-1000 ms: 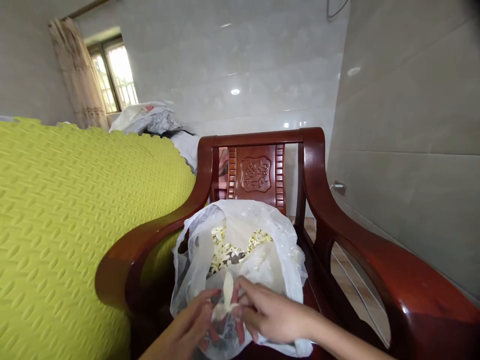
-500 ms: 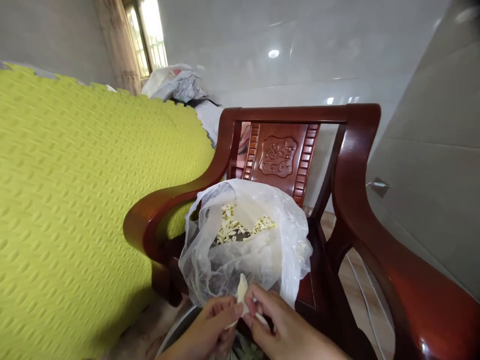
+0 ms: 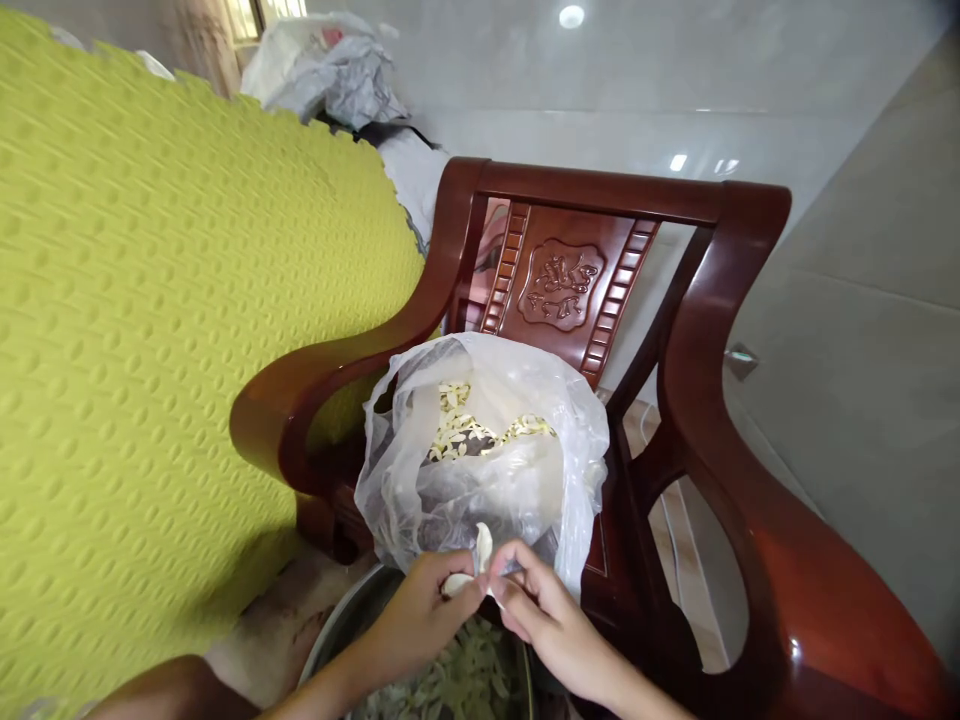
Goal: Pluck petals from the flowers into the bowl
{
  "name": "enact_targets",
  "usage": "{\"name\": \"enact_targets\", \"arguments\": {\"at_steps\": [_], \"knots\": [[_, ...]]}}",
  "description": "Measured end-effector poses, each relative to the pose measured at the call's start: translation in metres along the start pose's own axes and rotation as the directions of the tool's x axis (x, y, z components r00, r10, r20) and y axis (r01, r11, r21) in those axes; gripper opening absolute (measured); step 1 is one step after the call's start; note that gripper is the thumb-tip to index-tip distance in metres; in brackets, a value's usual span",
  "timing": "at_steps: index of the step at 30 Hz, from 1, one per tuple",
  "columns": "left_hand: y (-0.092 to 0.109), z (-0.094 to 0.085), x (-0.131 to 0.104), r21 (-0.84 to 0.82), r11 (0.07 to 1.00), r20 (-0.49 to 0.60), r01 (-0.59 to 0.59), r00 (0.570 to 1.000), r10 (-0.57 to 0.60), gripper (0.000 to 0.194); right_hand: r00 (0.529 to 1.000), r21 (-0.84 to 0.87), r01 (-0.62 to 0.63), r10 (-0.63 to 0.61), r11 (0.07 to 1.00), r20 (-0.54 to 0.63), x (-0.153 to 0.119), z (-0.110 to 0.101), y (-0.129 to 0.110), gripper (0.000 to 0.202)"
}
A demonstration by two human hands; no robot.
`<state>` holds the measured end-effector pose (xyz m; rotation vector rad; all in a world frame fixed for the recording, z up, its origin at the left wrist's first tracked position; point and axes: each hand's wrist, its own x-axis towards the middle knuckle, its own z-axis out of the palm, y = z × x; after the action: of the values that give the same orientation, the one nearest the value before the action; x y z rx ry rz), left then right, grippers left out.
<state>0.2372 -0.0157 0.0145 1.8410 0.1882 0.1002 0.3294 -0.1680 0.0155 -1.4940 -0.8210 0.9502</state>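
In front of the bag, my left hand (image 3: 442,605) is closed in a pinch on a pale cream flower-like piece (image 3: 484,546). One petal-shaped part stands upright above the fingertips and another lies against the left fingers. My right hand (image 3: 536,600) meets it from the other side, thumb and fingertips pinched at the piece's lower end. Beneath both hands is a metal basin (image 3: 319,628) holding many pale green-white pieces (image 3: 469,675). Just beyond, an open white plastic bag (image 3: 581,430) sits on the chair seat, with many small cream pieces (image 3: 454,435) inside.
A dark red wooden armchair (image 3: 600,185) surrounds the bag, its curved arms on both sides. Yellow textured foam matting (image 3: 187,330) rises along the left. Behind it lie more plastic bags (image 3: 330,75). A grey tiled wall (image 3: 847,330) stands at the right.
My view has tilted downward, so more of the basin and its contents shows. My hands stay together at the cream piece; the right fingers have shifted to its lower end.
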Motion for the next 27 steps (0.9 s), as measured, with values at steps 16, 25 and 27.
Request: {"name": "enact_targets", "arguments": {"at_steps": [16, 25, 27], "knots": [[-0.033, -0.005, -0.024, 0.18, 0.976, -0.012, 0.119, 0.993, -0.119, 0.033, 0.971, 0.68, -0.042, 0.19, 0.732, -0.144, 0.007, 0.077, 0.069, 0.048], [-0.038, -0.015, -0.018, 0.293, 0.955, -0.016, 0.053, 0.999, -0.05, 0.035, 0.962, 0.645, -0.058, 0.216, 0.762, -0.169, 0.015, 0.071, 0.065, 0.055], [-0.04, -0.017, -0.021, 0.297, 0.954, 0.011, 0.035, 0.999, -0.04, 0.034, 0.967, 0.628, -0.06, 0.201, 0.776, -0.156, 0.014, 0.069, 0.065, 0.054]]}}
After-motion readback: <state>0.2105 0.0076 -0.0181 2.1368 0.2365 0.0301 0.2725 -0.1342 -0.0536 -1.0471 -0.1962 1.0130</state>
